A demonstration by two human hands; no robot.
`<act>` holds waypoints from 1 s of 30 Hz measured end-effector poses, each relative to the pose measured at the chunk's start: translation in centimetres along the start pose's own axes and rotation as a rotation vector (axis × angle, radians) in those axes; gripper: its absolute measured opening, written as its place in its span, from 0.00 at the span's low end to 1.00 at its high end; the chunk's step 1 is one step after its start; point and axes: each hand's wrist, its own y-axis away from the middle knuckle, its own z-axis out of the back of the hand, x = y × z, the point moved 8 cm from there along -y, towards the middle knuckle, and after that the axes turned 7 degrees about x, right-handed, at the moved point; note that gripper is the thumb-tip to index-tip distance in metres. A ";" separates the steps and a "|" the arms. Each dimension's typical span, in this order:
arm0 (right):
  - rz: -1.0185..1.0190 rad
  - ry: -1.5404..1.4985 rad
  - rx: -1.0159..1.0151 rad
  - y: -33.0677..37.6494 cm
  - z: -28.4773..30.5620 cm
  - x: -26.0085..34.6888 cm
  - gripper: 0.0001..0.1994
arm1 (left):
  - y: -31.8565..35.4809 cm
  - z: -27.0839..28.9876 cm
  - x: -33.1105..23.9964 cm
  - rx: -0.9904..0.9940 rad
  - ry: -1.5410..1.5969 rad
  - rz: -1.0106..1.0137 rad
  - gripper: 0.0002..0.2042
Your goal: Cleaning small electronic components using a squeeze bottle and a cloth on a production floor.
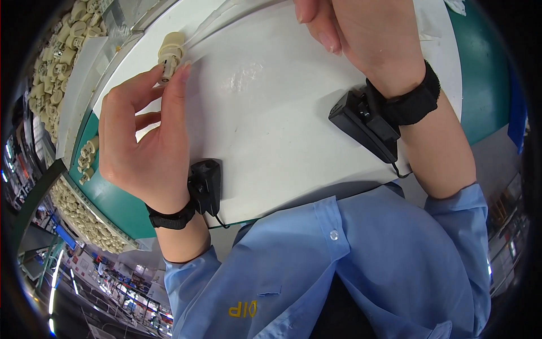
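Note:
Between thumb and fingertips, my left hand [144, 138] pinches a cream lamp socket [171, 50], its wide round end pointing up and away, its narrow stepped end at my fingers. This is over the left part of the white work surface [271, 130]. My right hand [367, 34] is at the top edge, partly cut off by the frame. Its visible fingers curl back toward the wrist, and whatever they hold is out of sight. A clear plastic piece [217, 20] runs from beside the socket toward the top edge.
A bin of loose cream sockets [59, 70] stands at the far left, with another tray of small cream parts [87, 217] nearer. Several cream pieces [87, 158] lie on the green mat [116, 200]. Black wrist-strapped devices [364, 121] with short cables sit on both wrists.

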 end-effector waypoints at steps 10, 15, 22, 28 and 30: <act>-0.009 0.049 -0.003 0.1 0.0 0.1 0.19 | 0.1 0.3 -0.1 -0.059 0.019 -0.067 0.09; -0.012 0.045 -0.026 -0.2 0.1 -0.3 0.20 | 0.2 0.2 0.0 -0.061 0.048 -0.053 0.09; -0.034 0.043 -0.019 0.2 0.1 0.0 0.19 | 0.3 0.2 0.1 -0.058 0.056 -0.054 0.09; -0.015 0.037 -0.022 0.2 0.2 0.2 0.18 | 0.2 0.1 -0.1 -0.059 0.052 -0.071 0.09; 0.004 0.017 -0.024 0.2 0.1 0.2 0.18 | 0.2 0.1 -0.1 -0.050 0.052 -0.055 0.09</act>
